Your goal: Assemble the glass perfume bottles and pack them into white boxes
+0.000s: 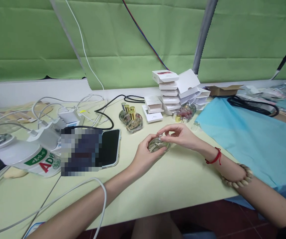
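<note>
A rounded clear glass perfume bottle point(158, 145) is held just above the pale yellow table, in front of me. My left hand point(143, 151) wraps round its body from the left, thumb along the near side. From the right, my right hand point(180, 134) pinches the bottle's silvery neck between thumb and fingers; whether a small part is in that pinch is hidden. No gold cap shows on this bottle. Just beyond, several similar bottles point(134, 124) with gold caps stand upright. A clear cap-like piece point(195, 126) lies to the right of my right hand.
White boxes point(170, 93) are stacked at the back, with reddish decorated bottles point(186, 113) beside them. Left are a phone point(110, 147), a white tub point(31, 154), chargers point(48, 132) and tangled cables. Blue sheeting point(245, 139) covers the right side. A white cable point(104, 196) loops over my left forearm.
</note>
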Available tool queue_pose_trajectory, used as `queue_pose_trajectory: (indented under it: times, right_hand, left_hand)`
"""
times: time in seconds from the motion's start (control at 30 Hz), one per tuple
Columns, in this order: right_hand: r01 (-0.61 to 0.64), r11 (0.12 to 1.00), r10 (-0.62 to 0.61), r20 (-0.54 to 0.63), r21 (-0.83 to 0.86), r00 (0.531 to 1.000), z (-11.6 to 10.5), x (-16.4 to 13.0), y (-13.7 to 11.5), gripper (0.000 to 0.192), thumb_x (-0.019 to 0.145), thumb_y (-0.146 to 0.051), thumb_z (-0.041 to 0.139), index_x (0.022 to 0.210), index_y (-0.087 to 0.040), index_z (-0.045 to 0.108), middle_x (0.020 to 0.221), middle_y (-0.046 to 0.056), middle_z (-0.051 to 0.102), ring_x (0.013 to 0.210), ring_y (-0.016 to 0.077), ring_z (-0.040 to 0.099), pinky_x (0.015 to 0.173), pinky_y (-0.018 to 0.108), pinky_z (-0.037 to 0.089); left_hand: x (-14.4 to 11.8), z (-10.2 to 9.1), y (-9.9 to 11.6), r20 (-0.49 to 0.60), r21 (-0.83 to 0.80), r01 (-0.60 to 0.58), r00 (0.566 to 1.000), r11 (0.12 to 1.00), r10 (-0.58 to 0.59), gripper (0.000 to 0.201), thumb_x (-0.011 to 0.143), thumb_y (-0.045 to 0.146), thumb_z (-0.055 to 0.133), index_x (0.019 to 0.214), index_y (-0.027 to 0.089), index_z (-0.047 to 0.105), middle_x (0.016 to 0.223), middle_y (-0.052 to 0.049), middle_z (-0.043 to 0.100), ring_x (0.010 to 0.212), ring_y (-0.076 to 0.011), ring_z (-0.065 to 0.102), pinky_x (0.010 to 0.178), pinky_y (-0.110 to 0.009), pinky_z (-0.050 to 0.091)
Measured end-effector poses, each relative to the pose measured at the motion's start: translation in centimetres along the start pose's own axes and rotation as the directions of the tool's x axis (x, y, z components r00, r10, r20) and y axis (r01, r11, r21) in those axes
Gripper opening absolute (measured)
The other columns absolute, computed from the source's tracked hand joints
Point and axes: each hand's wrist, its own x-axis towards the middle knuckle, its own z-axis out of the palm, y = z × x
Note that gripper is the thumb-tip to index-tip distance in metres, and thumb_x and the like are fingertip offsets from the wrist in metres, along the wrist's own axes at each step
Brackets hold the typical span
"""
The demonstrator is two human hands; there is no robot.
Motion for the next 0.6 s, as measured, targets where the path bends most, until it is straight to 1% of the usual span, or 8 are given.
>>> queue_pose_trajectory:
  times: [0.27,0.33,0.4,0.47,0.5,0.53,0.57,0.6]
  right_hand:
    - [0.018,0.997,-0.02,0.034,0.075,0.999,0.4,0.1,0.3,0.026,0.068,-0.033,0.071,0.09,-0.019,0.067,0.089,0.003,0.064,0.06,0.0071,0.048,0.049,0.02,0.04]
    - [0.021,0.995,-0.024,0.031,0.095,0.999,0.4,0.2,0.3,0.038,0.065,-0.032,0.072,0.1,-0.02,0.063,0.096,0.004,0.063,0.06,0.0063,0.048,0.051,0.02,0.041]
    - [0.033,0.996,-0.032,-0.005,0.079,0.999,0.2,0.3,0.2,0.051,0.066,-0.034,0.071,0.113,-0.023,0.055,0.106,0.005,0.061,0.062,0.0066,0.05,0.054,0.021,0.044]
    - [0.037,0.998,-0.043,-0.102,-0.055,0.994,-0.1,0.3,0.2,0.048,0.072,-0.04,0.065,0.115,-0.023,0.053,0.11,0.006,0.059,0.064,0.0079,0.052,0.057,0.024,0.045]
    - [0.03,0.981,-0.062,-0.164,-0.191,0.984,-0.3,0.3,0.3,0.042,0.075,-0.042,0.061,0.111,-0.023,0.055,0.11,0.006,0.059,0.066,0.0095,0.053,0.06,0.026,0.045]
    - [0.011,0.932,-0.098,-0.22,-0.363,0.971,-0.6,0.3,0.5,0.036,0.076,-0.044,0.058,0.105,-0.022,0.059,0.108,0.006,0.06,0.071,0.0121,0.054,0.065,0.028,0.045]
    - [-0.021,0.84,-0.142,-0.258,-0.542,0.956,-0.9,0.3,0.8,0.033,0.077,-0.044,0.057,0.101,-0.021,0.061,0.106,0.006,0.06,0.077,0.0155,0.055,0.071,0.031,0.044]
    - [-0.065,0.717,-0.181,-0.275,-0.694,0.944,-1.1,0.3,1.1,0.032,0.077,-0.043,0.057,0.099,-0.021,0.062,0.105,0.007,0.06,0.085,0.0192,0.054,0.077,0.034,0.041]
  left_hand:
    - [0.0,0.1,0.7,-0.021,0.018,0.0,1.0,1.0,0.0,0.027,0.071,0.026,0.065,0.095,0.017,0.058,0.096,-0.004,0.062,0.091,-0.0169,0.057,0.076,-0.025,0.045]
    - [-0.1,0.1,0.7,-0.033,0.027,-0.001,0.999,1.0,0.002,0.024,0.07,0.026,0.065,0.092,0.017,0.058,0.094,-0.004,0.062,0.087,-0.0163,0.058,0.073,-0.024,0.045]
    - [-0.1,0.1,0.4,-0.035,0.024,0.014,0.999,1.0,-0.013,0.024,0.071,0.026,0.065,0.091,0.017,0.057,0.09,-0.003,0.062,0.084,-0.0154,0.058,0.071,-0.024,0.045]
    - [0.0,0.0,0.1,-0.043,0.013,0.04,0.998,0.999,-0.039,0.026,0.071,0.027,0.065,0.094,0.018,0.056,0.089,-0.002,0.062,0.082,-0.0152,0.058,0.071,-0.024,0.045]
    - [0.0,0.0,-0.1,-0.049,0.01,0.051,0.998,0.999,-0.05,0.029,0.071,0.027,0.065,0.097,0.018,0.055,0.091,-0.003,0.062,0.084,-0.0156,0.058,0.073,-0.025,0.045]
    - [0.1,0.0,-0.3,-0.06,0.012,0.058,0.997,0.998,-0.058,0.032,0.071,0.027,0.065,0.1,0.018,0.054,0.094,-0.003,0.062,0.086,-0.0163,0.059,0.076,-0.027,0.045]
    - [0.1,-0.1,-0.4,-0.076,0.015,0.063,0.995,0.998,-0.062,0.035,0.071,0.027,0.065,0.103,0.019,0.054,0.099,-0.004,0.062,0.09,-0.017,0.058,0.079,-0.028,0.045]
    - [0.2,-0.1,-0.5,-0.09,0.018,0.066,0.994,0.998,-0.064,0.037,0.071,0.028,0.065,0.105,0.019,0.053,0.104,-0.005,0.061,0.094,-0.0178,0.058,0.083,-0.029,0.045]
